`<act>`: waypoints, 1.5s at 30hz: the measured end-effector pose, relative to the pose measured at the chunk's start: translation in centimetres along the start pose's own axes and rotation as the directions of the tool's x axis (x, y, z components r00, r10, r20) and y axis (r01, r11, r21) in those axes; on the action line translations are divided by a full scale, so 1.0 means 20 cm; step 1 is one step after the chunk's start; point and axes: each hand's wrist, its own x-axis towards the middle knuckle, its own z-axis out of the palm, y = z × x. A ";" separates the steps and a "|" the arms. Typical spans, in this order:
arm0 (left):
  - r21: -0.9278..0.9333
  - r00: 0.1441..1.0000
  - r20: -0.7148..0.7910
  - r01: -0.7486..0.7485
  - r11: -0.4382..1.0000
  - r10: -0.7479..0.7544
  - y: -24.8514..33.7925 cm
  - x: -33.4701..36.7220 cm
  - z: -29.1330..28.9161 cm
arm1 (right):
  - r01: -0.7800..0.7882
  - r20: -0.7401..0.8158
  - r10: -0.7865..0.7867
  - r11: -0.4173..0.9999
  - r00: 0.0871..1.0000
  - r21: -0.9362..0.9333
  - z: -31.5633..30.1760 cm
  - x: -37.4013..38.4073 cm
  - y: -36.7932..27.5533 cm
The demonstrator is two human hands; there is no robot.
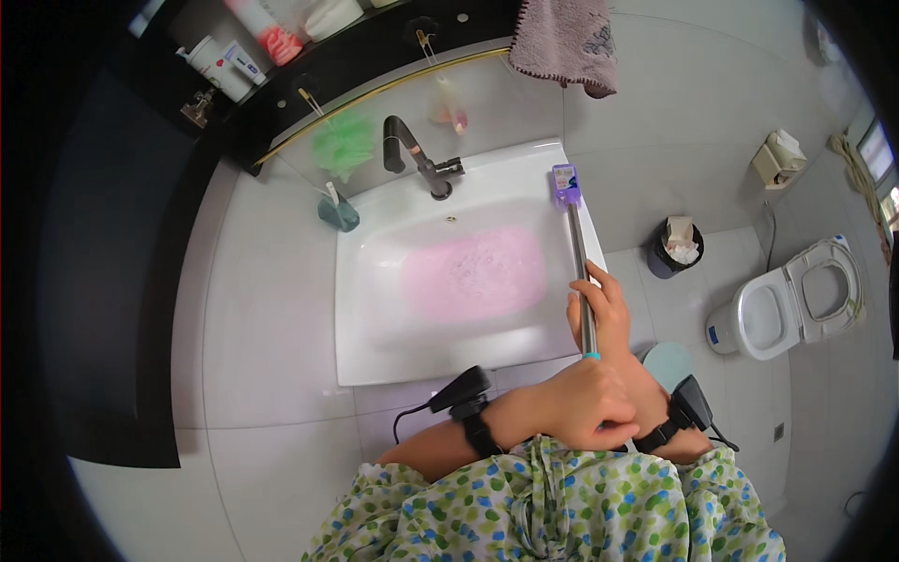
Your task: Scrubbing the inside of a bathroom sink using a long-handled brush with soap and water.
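A silver metal pole [578, 245] with a teal band [591, 355] runs along the right side of the white washbasin [351, 363]. My left hand [592, 405] is closed in a fist at its near end, just below the teal band. Farther up, my right hand [607, 311] wraps round the metal shaft, thumb and fingers on either side. The pole's far end overlaps a small purple bottle [566, 184] at the basin's right rim; whether they touch I cannot tell. Pink water [473, 273] with bubbles lies in the basin. Whatever the pole's near end carries is hidden.
A dark faucet [412, 155] rises behind the basin. A teal cup [338, 213] stands at its left back corner, below a green mesh sponge [344, 145]. A towel [567, 47] hangs above. To the right are a trash bin [674, 251] and a toilet [763, 317].
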 end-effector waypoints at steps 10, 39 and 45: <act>-0.441 0.983 0.123 -0.070 0.895 0.137 0.51 -0.26 -0.46 | 0.183 0.336 -0.188 0.982 0.923 0.048 -0.24 -0.04 -0.48; -0.539 0.854 -0.518 -0.374 0.755 0.052 0.62 -0.87 -0.54 | 0.375 0.649 -0.442 0.893 0.619 0.250 -0.04 -0.02 -0.64; -0.462 0.580 -0.781 -0.287 0.839 -0.231 0.39 -0.85 -0.30 | 0.368 0.543 -0.353 0.926 0.762 0.085 0.16 0.02 -0.44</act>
